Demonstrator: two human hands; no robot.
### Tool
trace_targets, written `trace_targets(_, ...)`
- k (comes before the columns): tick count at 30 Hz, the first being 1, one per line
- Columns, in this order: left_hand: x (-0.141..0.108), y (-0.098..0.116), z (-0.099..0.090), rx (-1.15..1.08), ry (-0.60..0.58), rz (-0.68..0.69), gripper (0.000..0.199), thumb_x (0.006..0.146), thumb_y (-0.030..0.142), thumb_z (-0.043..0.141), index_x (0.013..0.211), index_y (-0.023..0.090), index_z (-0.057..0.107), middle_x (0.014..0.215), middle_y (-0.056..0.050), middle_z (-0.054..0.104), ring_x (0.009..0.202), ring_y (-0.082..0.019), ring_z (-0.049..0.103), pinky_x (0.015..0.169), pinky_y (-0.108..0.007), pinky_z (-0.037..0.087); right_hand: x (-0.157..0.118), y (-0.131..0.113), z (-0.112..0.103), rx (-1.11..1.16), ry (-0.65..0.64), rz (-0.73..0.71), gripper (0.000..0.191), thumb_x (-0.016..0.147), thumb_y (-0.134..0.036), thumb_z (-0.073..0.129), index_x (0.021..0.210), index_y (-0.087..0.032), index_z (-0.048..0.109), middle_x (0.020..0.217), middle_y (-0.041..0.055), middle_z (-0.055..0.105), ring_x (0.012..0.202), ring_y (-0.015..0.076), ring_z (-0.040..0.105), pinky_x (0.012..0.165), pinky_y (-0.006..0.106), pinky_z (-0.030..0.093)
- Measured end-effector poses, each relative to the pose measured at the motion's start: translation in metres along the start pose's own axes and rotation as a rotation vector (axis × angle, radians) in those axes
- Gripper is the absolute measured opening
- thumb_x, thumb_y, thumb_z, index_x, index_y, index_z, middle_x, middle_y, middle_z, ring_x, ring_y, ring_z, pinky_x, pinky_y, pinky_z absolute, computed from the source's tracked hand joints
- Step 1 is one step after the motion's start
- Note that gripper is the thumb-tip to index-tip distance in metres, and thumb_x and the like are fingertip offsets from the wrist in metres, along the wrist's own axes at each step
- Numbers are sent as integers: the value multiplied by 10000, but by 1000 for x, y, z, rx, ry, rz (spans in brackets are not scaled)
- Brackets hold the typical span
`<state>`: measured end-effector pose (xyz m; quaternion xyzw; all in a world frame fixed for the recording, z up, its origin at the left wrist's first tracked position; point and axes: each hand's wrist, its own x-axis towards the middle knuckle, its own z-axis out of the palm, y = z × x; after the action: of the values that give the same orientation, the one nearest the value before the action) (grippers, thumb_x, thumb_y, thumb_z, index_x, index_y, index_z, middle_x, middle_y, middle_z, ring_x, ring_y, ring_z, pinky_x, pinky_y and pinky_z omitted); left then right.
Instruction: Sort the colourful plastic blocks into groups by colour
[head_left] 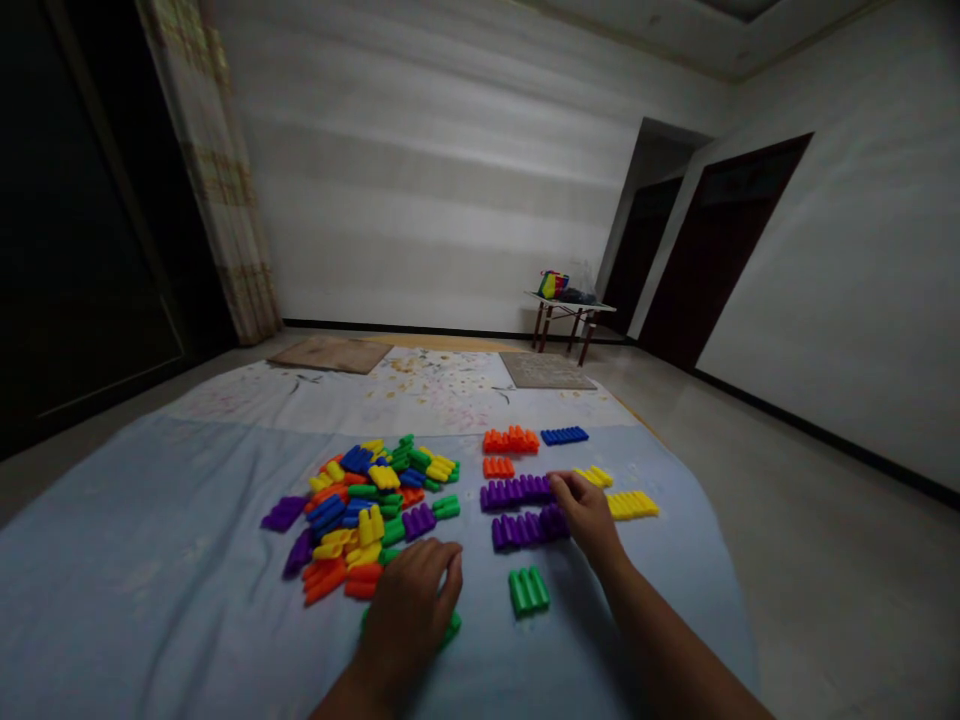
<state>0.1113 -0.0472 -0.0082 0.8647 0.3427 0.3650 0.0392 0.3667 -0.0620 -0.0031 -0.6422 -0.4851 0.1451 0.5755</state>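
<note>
My right hand point(585, 510) reaches in from the right, its thumb and fingertips closed on a purple tube-shaped plastic block at the right end of two purple rows point(517, 492). The fingers partly hide where they grip. My left hand point(416, 600) is lower, beside the mixed pile of plastic blocks point(367, 505), its fingers curled together. Anything inside them is hidden. Green blocks point(451, 628) show from beneath that hand. Between the two hands lies a joined green block point(529, 591).
Orange rows point(511, 440), a blue row point(565, 436) and yellow rows point(632, 505) lie beyond and right of the purple ones. A blue and floral cloth point(225, 500) covers the surface. Two flat boards point(330, 353) rest at its far edge. A small table point(570, 300) stands by the wall.
</note>
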Motion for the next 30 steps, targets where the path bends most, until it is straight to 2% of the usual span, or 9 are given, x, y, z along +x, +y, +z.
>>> trace_targets(6,1,-8,-10,75,15,-17,223,849,286,454,893,185,647,848,-59,681,810,-180,620,759,-335,483,-14,18,-4,12,33,-16,405,788,-535,517,869,-169,672,807,66,689,780,224,617,716,328,477)
trace_targets(13,2,-31,-24,144,38,-180,268,835,358,457,899,185,652,909,-65,684,880,-205,613,819,-372,460,-13,14,-10,-57,24,-103,342,838,-461,474,893,-180,662,858,69,681,813,208,611,752,320,465)
trace_targets(18,1,-51,-51,163,139,-358,336,844,415,409,895,188,652,933,-62,680,906,-199,610,825,-331,459,-12,13,-19,-66,52,-133,331,834,-451,477,903,-182,657,880,75,680,829,205,611,749,315,469)
trace_targets(20,-1,-55,-64,156,137,-436,352,837,442,411,889,192,653,917,-55,680,860,-185,618,786,-299,475,-10,14,-22,-65,73,-131,326,833,-447,480,914,-184,655,891,76,678,836,204,611,750,316,472)
trace_targets(22,-3,-53,-72,130,63,-465,352,823,467,431,882,204,657,913,-46,680,837,-177,622,759,-282,485,-9,15,-24,-65,84,-128,320,833,-443,481,912,-187,655,894,75,678,842,204,611,755,319,473)
trace_targets(24,-6,-48,-75,95,-56,-436,344,811,477,451,882,218,666,935,-46,680,869,-181,622,779,-289,487,-8,16,-25,-66,87,-132,314,832,-441,486,903,-189,658,895,75,678,843,205,612,759,321,472)
trace_targets(28,-16,-37,-68,52,-315,-316,301,798,455,490,940,272,683,976,-44,681,947,-198,611,860,-352,467,-7,17,-26,-59,103,-130,310,828,-435,497,907,-181,655,882,75,674,805,197,619,736,316,479)
trace_targets(30,-19,-36,-62,54,-396,-274,268,798,422,504,959,302,681,991,-42,675,951,-205,608,865,-376,458,-7,17,-26,-55,106,-127,310,829,-433,497,909,-177,652,876,75,671,794,194,621,727,314,482)
